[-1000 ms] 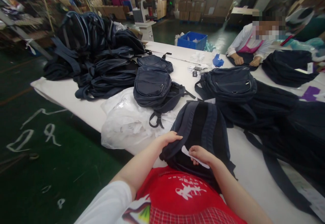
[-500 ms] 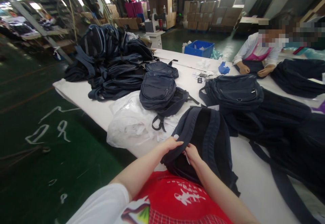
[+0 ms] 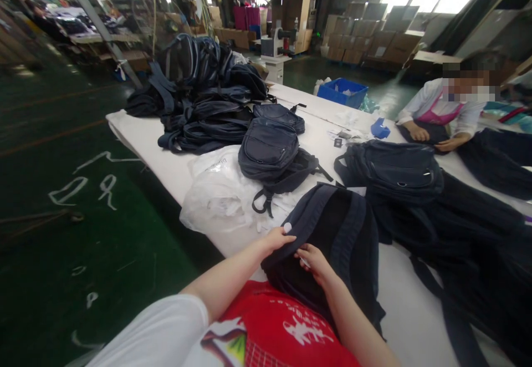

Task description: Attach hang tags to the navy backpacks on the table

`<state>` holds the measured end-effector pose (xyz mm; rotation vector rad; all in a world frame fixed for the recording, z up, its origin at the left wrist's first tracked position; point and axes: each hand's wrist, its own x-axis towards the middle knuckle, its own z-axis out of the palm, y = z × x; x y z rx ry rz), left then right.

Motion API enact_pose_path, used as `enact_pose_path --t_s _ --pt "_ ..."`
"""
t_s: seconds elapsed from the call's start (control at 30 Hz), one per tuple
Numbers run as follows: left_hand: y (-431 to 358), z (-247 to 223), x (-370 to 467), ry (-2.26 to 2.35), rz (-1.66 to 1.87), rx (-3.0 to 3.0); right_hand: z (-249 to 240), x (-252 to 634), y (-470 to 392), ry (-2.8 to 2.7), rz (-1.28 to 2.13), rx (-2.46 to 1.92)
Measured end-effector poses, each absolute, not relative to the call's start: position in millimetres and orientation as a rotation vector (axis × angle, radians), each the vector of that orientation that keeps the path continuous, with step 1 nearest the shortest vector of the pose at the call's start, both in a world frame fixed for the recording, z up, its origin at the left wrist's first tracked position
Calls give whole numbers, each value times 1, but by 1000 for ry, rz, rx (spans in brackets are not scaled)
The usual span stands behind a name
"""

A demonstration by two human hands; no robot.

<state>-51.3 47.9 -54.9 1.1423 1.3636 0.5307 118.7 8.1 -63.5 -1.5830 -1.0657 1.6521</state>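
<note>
Fingers (image 3: 290, 239) touch one navy backpack (image 3: 332, 228).

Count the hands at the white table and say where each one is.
4: the wearer's left hand and the wearer's right hand, both at the near backpack; a co-worker's one hand and other hand, at dark cloth across the table. Background hands may be hidden.

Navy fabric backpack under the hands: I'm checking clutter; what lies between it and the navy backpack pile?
In the head view, another navy zippered backpack and a crumpled translucent white plastic bag.
</note>
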Motion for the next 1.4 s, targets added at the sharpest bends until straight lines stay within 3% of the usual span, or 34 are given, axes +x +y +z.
enact_pose_path --t_s 0.23,0.5,0.77,1.07,1.4 --pt "50 -62 -58 1341 511 1185 -36 137 -6 -1426 1380 -1590" --pt "50 -66 -52 1462 501 1330 -1 123 52 -2337 1256 -1354" --pt "48 -70 -46 1405 606 1167 -25 101 90 -2239 1077 -1513" --pt "50 -76 -51 1379 687 963 -43 105 96 -2059 1220 -1697" --pt "47 -75 -50 1381 620 1083 -37 116 97 -2170 1281 -1586"
